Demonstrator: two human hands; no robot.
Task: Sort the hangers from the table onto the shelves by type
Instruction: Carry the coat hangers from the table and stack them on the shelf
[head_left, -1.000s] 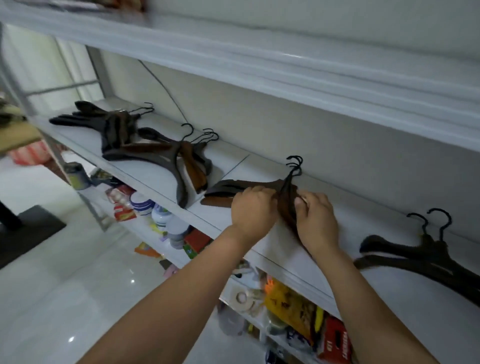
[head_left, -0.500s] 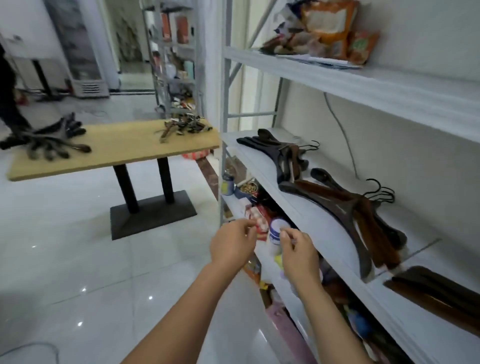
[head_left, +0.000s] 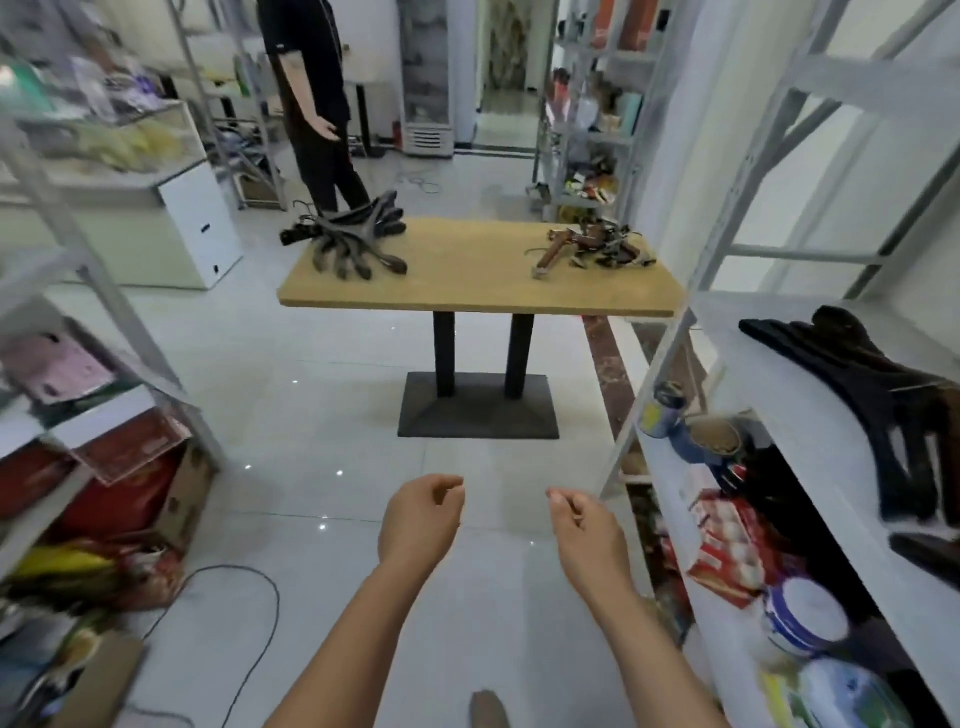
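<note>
A wooden table stands ahead on the tiled floor. On its left end lies a pile of dark broad-shouldered hangers. A tangle of brown clip hangers lies on its right end. Dark hangers lie sorted on the white shelf at my right. My left hand and my right hand hang low in front of me, fingers loosely curled, holding nothing.
A person in black stands behind the table's left end. White shelving racks line both sides; the right rack's lower shelf holds cans and packets. A black cable and cardboard boxes lie on the floor at left.
My hands let go of the hangers laid on the shelf and dropped away empty. My view swung left from the shelf to the table in the room.
</note>
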